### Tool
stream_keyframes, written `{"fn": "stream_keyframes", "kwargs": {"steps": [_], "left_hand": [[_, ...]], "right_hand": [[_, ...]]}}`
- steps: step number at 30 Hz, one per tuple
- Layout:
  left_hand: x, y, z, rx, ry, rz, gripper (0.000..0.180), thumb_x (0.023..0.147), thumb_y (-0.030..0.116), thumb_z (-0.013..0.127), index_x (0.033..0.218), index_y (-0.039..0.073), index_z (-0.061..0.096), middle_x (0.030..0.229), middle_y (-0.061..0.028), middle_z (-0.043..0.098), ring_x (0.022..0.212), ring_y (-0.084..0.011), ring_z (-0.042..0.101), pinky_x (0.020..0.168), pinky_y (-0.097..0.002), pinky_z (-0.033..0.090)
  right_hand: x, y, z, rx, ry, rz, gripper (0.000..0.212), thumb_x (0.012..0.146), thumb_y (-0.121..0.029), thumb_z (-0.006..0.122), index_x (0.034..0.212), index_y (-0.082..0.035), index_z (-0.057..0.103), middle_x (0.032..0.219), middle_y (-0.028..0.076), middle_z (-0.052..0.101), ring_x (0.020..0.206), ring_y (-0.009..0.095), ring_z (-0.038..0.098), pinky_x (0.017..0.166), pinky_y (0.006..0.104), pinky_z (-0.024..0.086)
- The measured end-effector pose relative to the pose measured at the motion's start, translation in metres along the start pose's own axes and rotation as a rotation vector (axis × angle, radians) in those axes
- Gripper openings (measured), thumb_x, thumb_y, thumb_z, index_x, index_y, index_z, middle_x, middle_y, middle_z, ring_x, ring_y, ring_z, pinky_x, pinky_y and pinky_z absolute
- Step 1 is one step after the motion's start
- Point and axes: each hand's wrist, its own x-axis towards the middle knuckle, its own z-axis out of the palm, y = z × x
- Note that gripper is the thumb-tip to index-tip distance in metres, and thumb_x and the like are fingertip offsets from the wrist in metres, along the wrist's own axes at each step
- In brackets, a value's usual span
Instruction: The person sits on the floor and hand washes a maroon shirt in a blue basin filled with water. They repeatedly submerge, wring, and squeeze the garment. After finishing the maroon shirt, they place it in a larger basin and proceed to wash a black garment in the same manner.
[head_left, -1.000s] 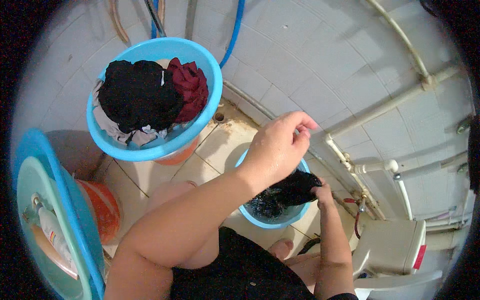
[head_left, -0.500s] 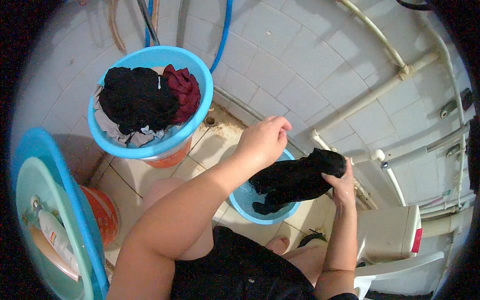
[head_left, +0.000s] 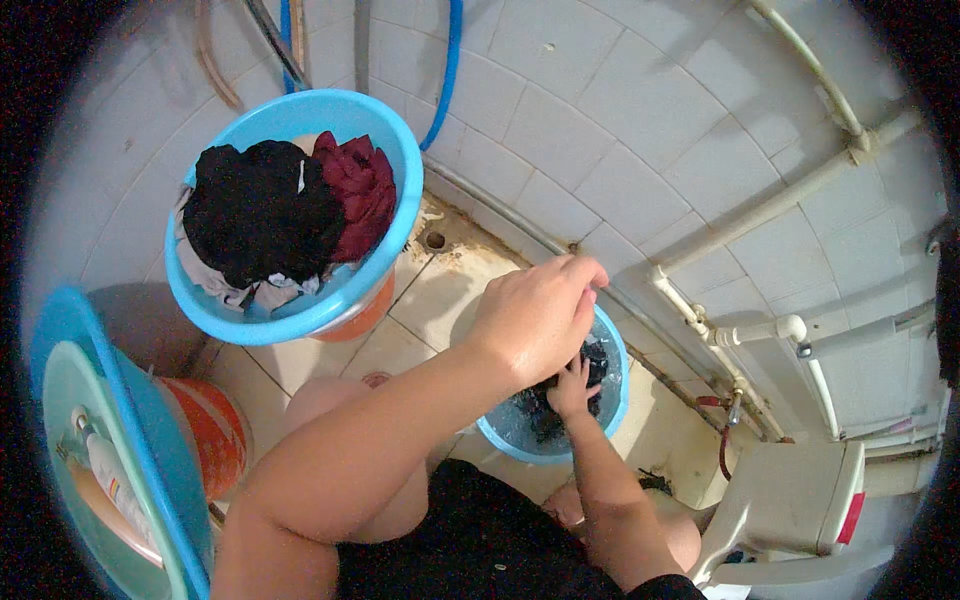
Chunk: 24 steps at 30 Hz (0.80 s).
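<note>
Low in front of me is a light blue basin (head_left: 622, 385) with water and a soaked black cloth garment (head_left: 597, 362) in it. Fingers apart, my right hand (head_left: 573, 391) lies on that black cloth, pressing it down into the water. My left hand (head_left: 540, 318) hangs above the basin's near left side, loosely curled, with nothing visible in it. The hand covers part of the basin and the cloth.
A larger blue tub (head_left: 408, 205) at the far left holds black clothing (head_left: 262, 215) and maroon clothing (head_left: 355, 195). Nested basins (head_left: 78, 365) with a bottle (head_left: 112, 478) lean near an orange-red bucket (head_left: 208, 430). White pipes (head_left: 745, 235) line the right wall, near a toilet (head_left: 790, 495).
My right hand has lowered the black garment into the basin and spread its fingers over it. My left hand has shifted slightly right and down. The view has tilted a little.
</note>
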Motion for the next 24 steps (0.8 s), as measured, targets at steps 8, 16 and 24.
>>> {"fn": "stream_keyframes", "kwargs": {"steps": [8, 16, 24], "left_hand": [[-0.005, 0.01, -0.011, -0.028, -0.021, -0.007, 0.016, 0.083, 0.012, 0.053, 0.098, 0.007, 0.058, 0.086, -0.0128, 0.063, 0.074, -0.0295, 0.062, 0.063, -0.0377, 0.049], [-0.006, 0.013, -0.009, -0.092, -0.141, -0.064, 0.017, 0.084, 0.016, 0.051, 0.099, 0.009, 0.058, 0.089, -0.0133, 0.062, 0.077, -0.0323, 0.061, 0.066, -0.0399, 0.049], [-0.008, 0.002, -0.006, -0.092, -0.015, 0.113, 0.012, 0.084, 0.013, 0.051, 0.094, 0.008, 0.057, 0.084, -0.0134, 0.06, 0.076, -0.0316, 0.06, 0.064, -0.0394, 0.049]], "right_hand": [[0.012, 0.015, 0.056, -0.354, -0.016, -0.159, 0.032, 0.078, -0.016, 0.054, 0.109, -0.012, 0.061, 0.137, 0.012, 0.037, 0.128, 0.031, 0.032, 0.096, 0.0609, 0.032], [0.074, 0.044, 0.117, -0.324, -0.321, -0.039, 0.032, 0.077, -0.016, 0.054, 0.108, -0.012, 0.062, 0.126, 0.013, 0.047, 0.12, 0.03, 0.042, 0.094, 0.0536, 0.037], [0.067, 0.087, 0.073, -0.353, -0.406, -0.137, 0.033, 0.076, -0.015, 0.054, 0.108, -0.012, 0.062, 0.116, 0.014, 0.057, 0.112, 0.029, 0.052, 0.093, 0.0463, 0.043]]}}
